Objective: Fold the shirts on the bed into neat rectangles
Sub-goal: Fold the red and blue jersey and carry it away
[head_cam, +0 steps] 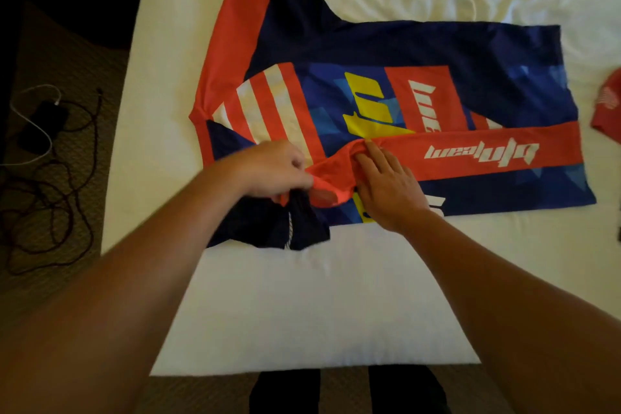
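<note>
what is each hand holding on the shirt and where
The left hand pinches the jersey at the bunched orange fabric of its near sleeve. The right hand holds nothing; its straight fingers press flat on that orange sleeve.

Single head-worn wide-angle view, looking forward and steeply down from the near edge of the bed (336, 312). Close range: both forearms enter from 6 o'clock; floor (50, 178) visible at 9 o'clock; bed extends toward 12 o'clock.

shirt (386, 84): navy, orange-red, yellow, white stripes | bed (302, 296): white | second garment (608, 104): red
</note>
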Motion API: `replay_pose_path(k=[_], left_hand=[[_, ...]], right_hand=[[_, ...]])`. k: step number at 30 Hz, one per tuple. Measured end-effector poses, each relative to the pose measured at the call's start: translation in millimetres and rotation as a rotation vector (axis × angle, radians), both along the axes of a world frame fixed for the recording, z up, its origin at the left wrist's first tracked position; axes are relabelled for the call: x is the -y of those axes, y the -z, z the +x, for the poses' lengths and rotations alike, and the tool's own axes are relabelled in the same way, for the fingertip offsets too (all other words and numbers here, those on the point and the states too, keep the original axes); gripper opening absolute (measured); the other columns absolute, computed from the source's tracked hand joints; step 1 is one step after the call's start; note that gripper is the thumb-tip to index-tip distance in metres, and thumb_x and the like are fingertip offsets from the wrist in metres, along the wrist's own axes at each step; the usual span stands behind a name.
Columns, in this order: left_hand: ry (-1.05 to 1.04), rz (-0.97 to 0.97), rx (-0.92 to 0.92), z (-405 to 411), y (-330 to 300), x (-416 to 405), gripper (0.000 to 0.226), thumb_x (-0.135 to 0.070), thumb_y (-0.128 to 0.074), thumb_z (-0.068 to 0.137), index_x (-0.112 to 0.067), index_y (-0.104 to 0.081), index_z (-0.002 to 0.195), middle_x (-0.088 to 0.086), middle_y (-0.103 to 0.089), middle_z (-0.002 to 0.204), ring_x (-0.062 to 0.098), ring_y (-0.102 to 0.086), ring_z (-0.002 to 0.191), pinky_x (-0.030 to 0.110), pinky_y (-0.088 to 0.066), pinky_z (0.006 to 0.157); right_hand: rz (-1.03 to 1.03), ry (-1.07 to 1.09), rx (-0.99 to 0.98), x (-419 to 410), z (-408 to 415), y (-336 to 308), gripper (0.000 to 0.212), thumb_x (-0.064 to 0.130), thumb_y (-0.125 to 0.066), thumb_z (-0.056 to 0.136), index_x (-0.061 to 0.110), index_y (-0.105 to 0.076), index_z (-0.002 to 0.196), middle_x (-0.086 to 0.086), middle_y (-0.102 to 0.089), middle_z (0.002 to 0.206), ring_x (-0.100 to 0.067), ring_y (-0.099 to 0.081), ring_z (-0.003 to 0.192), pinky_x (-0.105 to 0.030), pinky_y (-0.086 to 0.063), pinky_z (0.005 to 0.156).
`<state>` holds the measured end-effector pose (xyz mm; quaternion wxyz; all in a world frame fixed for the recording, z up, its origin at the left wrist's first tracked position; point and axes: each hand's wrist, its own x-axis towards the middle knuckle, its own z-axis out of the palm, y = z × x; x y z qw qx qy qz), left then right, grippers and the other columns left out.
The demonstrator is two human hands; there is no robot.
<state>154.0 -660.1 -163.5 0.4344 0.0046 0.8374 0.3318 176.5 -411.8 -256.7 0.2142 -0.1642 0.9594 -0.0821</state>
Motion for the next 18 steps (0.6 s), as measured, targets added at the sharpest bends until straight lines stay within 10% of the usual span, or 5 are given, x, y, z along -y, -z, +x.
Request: replay_pose_path(k=[8,18], left_hand=[[-0.561,-0.182,-0.784,-69.8,7.3,21.6,0.018,-0.028,-0.058,0.086,-0.019,-0.063,0.1,-0.003,-0.066,0.099,0.018,-0.06,0.091,0.034,-0.046,0.078],[-0.656,-0.603,-0.516,37.0,67.4,13.0,0.062,-0.049,-0.058,0.095,-0.01,-0.046,0.141,0.019,-0.05,0.134,0.041,-0.049,0.12,0.052,-0.043,0.093]], right_hand=[[-0.029,0.017,-0.101,-0.8,11.2,15.4,0.053,0.034,-0.04,0.098,0.013,-0.042,0.147,-0.012,-0.032,0.161,-0.035,-0.036,0.144,-0.053,-0.04,0.107],[-0.085,-0.009,-0.185,-3.5,0.4,14.3,0.048,0.037,-0.043,0.088,0.016,-0.054,0.131,-0.011,-0.047,0.15,-0.035,-0.049,0.126,-0.049,-0.046,0.092]])
